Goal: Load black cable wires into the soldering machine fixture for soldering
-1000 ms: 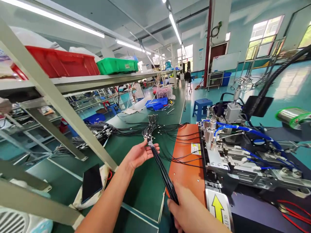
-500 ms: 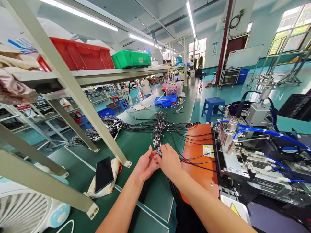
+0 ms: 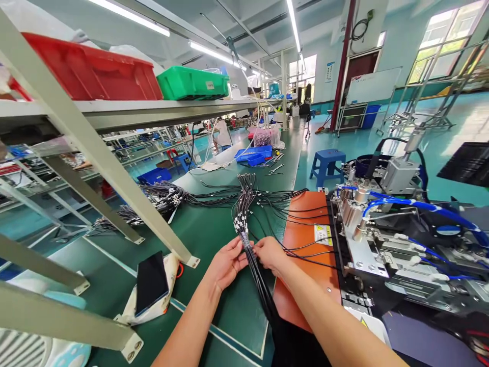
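While the left hand [image 3: 226, 265] cups loosely against the black bundle [image 3: 255, 267], the right hand [image 3: 270, 253] curls at its other side, its pinch unclear; lengthwise, the bundle runs between them, forward over the counter [image 3: 202, 232].

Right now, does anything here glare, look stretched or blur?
Head view: the far window is nearly white and the floor shines with reflections; head view, upper left: the red bin looks stretched; head view, centre: the cable bundle shows clearly; head view, far wall: the poster is unreadably small.
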Available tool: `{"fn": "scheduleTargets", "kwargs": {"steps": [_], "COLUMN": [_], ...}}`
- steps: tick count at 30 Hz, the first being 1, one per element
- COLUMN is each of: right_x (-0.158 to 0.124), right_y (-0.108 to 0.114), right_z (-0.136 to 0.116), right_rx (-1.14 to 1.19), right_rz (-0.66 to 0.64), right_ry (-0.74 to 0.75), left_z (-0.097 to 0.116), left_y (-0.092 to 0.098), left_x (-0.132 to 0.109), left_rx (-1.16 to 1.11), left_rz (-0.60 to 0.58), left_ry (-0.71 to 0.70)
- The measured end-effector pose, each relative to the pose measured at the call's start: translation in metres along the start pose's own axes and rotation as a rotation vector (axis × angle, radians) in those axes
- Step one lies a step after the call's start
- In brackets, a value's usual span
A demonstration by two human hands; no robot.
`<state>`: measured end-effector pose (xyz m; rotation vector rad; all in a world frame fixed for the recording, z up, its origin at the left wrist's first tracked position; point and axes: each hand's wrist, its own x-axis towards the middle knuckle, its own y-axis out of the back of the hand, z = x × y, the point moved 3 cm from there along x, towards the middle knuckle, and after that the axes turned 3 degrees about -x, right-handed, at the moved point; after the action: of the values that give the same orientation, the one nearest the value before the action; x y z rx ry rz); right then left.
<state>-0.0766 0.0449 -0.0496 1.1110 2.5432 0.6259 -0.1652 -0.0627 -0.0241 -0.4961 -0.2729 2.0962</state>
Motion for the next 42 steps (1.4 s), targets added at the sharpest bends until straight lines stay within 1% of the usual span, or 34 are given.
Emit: {"fn": "scheduleTargets", "kwargs": {"steps": [2,4,6,8,9,11,13,15,17,19,21,23,25,27,29,31,34,36,38,39,41,42], "right_x": [-0.006,-0.015,-0.024,-0.029,-0.028,-0.024,-0.019,-0.015,-0.014,-0.014,-0.014,-0.012,-0.012,-0.019,-0.033,-0.053,-0.079,-0.087,-0.093,-0.096,-0.101,-0.101], "right_y": [0.009,0.016,0.017,0.014,0.012,0.006,-0.001,-0.008,-0.015,-0.020,-0.022,-0.022,-0.018,-0.012,-0.007,-0.005,-0.013,-0.020,-0.023,-0.023,-0.019,-0.018], "right_z": [-0.005,-0.015,-0.026,-0.034,-0.036,-0.034,-0.028,-0.020,-0.012,-0.006,-0.002,-0.001,0.000,0.001,0.001,-0.002,-0.010,-0.017,-0.022,-0.022,-0.019,-0.016], "right_rx": [0.043,0.095,0.157,0.220,0.251,0.310,0.353,0.369,0.356,0.321,0.270,0.218,0.176,0.141,0.098,0.030,-0.138,-0.254,-0.332,-0.355,-0.377,-0.378], "right_rz": [0.043,0.061,0.018,-0.027,-0.037,-0.041,-0.039,-0.040,-0.044,-0.048,-0.062,-0.106,-0.168,-0.208,-0.201,-0.160,-0.096,-0.056,-0.031,-0.029,-0.030,-0.044], "right_ry": [0.052,0.143,0.239,0.280,0.272,0.205,0.106,0.012,-0.067,-0.123,-0.144,-0.137,-0.127,-0.109,-0.067,-0.001,0.075,0.116,0.168,0.202,0.275,0.323], "left_z": [0.009,0.022,0.035,0.043,0.045,0.044,0.040,0.034,0.026,0.017,0.010,0.008,0.010,0.018,0.031,0.047,0.075,0.098,0.128,0.145,0.180,0.199], "left_y": [0.005,0.008,0.007,0.002,0.000,-0.002,0.002,0.008,0.013,0.013,0.009,0.007,0.008,0.011,0.015,0.015,0.008,0.000,-0.011,-0.019,-0.040,-0.053], "left_x": [0.000,-0.003,-0.008,-0.015,-0.017,-0.018,-0.015,-0.010,-0.007,-0.006,-0.007,-0.008,-0.008,-0.007,-0.009,-0.016,-0.034,-0.052,-0.080,-0.099,-0.143,-0.167], "left_rx": [0.098,0.197,0.285,0.355,0.381,0.407,0.396,0.367,0.345,0.329,0.313,0.312,0.349,0.420,0.507,0.587,0.670,0.742,0.852,0.896,0.968,0.982], "left_rz": [0.045,0.097,0.132,0.140,0.140,0.154,0.196,0.226,0.185,0.095,0.011,-0.035,-0.040,-0.002,0.056,0.102,0.141,0.191,0.276,0.328,0.390,0.414], "left_ry": [-0.049,-0.107,-0.162,-0.198,-0.208,-0.227,-0.246,-0.235,-0.167,-0.090,-0.051,-0.042,-0.037,-0.040,-0.061,-0.109,-0.203,-0.292,-0.436,-0.529,-0.726,-0.856]}}
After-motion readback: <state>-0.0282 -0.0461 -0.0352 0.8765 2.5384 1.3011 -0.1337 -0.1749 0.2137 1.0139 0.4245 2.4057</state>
